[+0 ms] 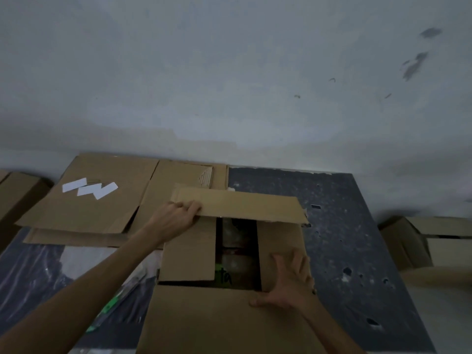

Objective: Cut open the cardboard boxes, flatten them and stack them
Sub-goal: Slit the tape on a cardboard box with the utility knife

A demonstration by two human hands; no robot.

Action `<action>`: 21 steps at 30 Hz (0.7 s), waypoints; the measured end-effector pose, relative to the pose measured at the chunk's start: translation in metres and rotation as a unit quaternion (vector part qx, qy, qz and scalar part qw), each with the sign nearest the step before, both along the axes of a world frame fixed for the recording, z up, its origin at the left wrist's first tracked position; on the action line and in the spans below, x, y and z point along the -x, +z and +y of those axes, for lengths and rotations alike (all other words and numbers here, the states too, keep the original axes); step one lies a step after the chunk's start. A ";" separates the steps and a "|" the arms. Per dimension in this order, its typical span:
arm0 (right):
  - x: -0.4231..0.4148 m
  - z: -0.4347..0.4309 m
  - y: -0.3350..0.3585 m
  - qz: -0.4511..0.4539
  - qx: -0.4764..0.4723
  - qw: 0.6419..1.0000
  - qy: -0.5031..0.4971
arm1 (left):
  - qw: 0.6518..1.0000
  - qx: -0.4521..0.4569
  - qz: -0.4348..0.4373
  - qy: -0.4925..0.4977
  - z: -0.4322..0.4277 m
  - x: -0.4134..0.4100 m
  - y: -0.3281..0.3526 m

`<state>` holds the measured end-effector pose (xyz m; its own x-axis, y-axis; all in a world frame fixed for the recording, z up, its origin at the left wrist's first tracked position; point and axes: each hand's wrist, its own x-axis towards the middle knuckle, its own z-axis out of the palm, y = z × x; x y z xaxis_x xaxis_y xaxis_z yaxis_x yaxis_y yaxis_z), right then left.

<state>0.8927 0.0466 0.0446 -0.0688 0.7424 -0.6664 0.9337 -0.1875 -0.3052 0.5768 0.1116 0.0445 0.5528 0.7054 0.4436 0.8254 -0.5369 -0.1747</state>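
A brown cardboard box (194, 325) stands on the dark table in front of me with its top flaps partly open. Plastic-wrapped contents (236, 254) show through the gap between the inner flaps. My left hand (176, 218) grips the left end of the far flap (245, 206), fingers curled over its edge. My right hand (288, 284) lies flat with spread fingers on the right inner flap (278, 238). Flattened cardboard sheets (99, 205) lie stacked at the back left, with white labels on top.
The dark speckled table (352, 246) meets a pale wall at the back. Another cardboard box (18, 192) sits at far left and another box (429, 241) at far right. Clear plastic wrapping with green print (115, 300) lies left of the box.
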 end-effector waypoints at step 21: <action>0.209 0.082 0.010 -0.041 -0.278 0.850 0.444 | 0.659 0.353 -0.566 0.347 -0.057 -0.011 -0.073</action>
